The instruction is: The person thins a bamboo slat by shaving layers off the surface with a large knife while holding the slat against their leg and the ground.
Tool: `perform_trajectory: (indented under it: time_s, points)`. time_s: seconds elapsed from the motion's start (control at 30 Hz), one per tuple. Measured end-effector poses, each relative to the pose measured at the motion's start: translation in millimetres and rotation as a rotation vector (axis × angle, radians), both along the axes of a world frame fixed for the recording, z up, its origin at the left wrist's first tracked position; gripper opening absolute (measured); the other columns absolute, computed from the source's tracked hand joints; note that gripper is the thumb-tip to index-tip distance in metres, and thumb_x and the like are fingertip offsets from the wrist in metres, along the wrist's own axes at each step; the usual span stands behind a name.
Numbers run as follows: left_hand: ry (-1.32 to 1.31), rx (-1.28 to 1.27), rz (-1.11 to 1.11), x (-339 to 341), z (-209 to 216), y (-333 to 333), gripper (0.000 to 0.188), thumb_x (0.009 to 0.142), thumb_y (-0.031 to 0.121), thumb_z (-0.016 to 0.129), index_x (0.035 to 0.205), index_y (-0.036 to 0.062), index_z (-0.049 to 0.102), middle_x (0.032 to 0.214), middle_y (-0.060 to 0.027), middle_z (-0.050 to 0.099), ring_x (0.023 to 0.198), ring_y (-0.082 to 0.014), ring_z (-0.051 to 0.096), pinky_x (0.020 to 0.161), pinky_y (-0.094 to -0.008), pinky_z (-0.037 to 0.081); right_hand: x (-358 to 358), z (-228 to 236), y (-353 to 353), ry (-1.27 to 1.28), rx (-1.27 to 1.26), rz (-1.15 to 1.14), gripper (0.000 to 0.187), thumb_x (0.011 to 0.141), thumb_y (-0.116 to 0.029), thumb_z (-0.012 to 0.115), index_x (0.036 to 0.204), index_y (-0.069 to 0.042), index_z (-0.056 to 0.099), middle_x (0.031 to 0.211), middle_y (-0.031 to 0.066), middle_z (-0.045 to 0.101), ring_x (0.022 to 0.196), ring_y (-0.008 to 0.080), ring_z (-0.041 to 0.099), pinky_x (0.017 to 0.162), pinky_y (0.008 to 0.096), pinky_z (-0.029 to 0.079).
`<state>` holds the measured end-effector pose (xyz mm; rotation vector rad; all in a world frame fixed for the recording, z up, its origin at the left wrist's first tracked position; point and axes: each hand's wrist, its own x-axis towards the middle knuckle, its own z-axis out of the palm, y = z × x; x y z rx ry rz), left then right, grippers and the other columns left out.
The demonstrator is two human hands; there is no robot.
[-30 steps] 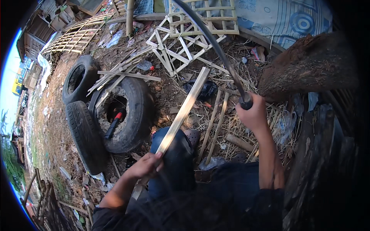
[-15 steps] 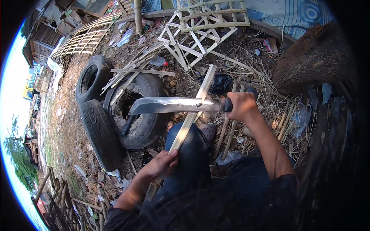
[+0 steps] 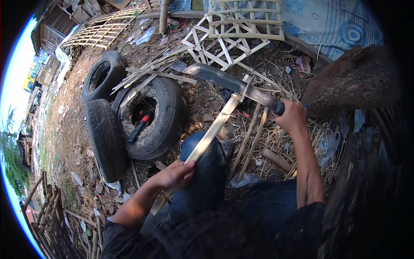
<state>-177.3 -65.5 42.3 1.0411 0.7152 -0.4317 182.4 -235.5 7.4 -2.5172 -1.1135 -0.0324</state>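
Note:
My left hand (image 3: pixel 177 173) is closed round the lower part of a pale bamboo strip (image 3: pixel 213 131), which slants away from me across my bent knee (image 3: pixel 202 159). In my right hand (image 3: pixel 291 116) is the dark handle of a machete (image 3: pixel 226 82). Its broad blade points up and to the left and crosses the far end of the strip. A thin sliver (image 3: pixel 246 89) stands off the strip at the blade's edge. Whether the blade is sunk into the bamboo I cannot tell.
Several old tyres (image 3: pixel 166 116) lie to the left, one holding a red-and-black handled tool (image 3: pixel 140 127). Bamboo slats (image 3: pixel 151 74) rest across them. Beyond are bamboo lattice panels (image 3: pixel 246 21). A thick tree trunk (image 3: pixel 349 82) stands at the right, with straw and litter on the ground.
The machete has moved toward the strip's far end, its tip swinging up and away from me. A sliver now stands apart there. My left hand keeps its hold on the strip.

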Motion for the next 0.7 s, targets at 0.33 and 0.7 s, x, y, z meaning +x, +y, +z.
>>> perform_trajectory:
  time_s: [0.33, 0.7]
  points:
    - [0.076, 0.038, 0.029, -6, -3, 3, 0.053, 0.102, 0.047, 0.039, 0.064, 0.011, 0.044, 0.049, 0.002, 0.037, 0.039, -0.0101, 0.032, 0.039, -0.0254, 0.025, -48, -7, 29, 0.015, 0.001, 0.288, 0.027, 0.064, -0.021, 0.071, 0.087, -0.007, 0.064, 0.073, 0.0158, 0.067, 0.073, 0.0353, 0.067, 0.069, 0.0442, 0.054]
    - [-0.01, 0.184, 0.008, -2, -8, -3, 0.052, 0.103, 0.046, 0.04, 0.064, 0.0113, 0.046, 0.052, 0.0038, 0.039, 0.043, -0.0076, 0.036, 0.041, -0.0238, 0.029, 56, -1, -59, 0.273, 0.333, -0.396, 0.019, 0.071, -0.016, 0.068, 0.069, 0.003, 0.062, 0.059, 0.0137, 0.061, 0.057, 0.027, 0.065, 0.056, 0.0385, 0.047]
